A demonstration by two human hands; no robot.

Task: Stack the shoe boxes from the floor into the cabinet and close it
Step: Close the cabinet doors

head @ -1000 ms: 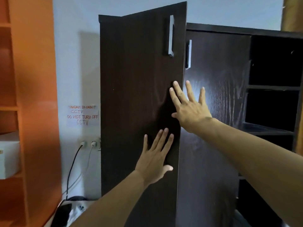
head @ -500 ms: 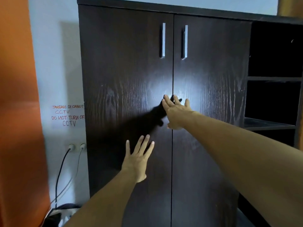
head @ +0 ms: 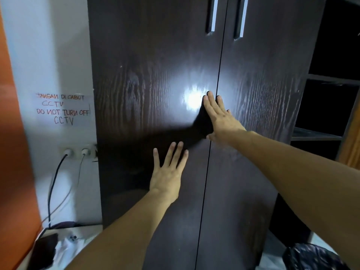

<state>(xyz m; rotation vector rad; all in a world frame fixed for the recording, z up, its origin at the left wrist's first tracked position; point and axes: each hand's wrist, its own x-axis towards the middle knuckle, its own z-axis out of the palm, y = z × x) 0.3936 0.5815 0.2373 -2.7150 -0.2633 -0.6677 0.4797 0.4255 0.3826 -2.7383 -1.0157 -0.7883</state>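
1. The dark wood-grain cabinet point(head: 155, 75) is shown directly ahead of both hands, its two doors lying flush, with the vertical seam point(head: 216, 114) running top to bottom between them.
2. The right hand point(head: 220, 119) is laid flat across the seam, fingers straight and close together, pointing upward; it is the higher hand and the nearer to the two metal handles point(head: 214, 16).
3. The left hand point(head: 167, 172) is pressed flat on the left door point(head: 136, 133), fingers straight and slightly spread; nothing is held.
4. No shoe boxes are visible; they are judged to be inside.
5. Closing is judged essentially complete; only withdrawal of the hands appears left.
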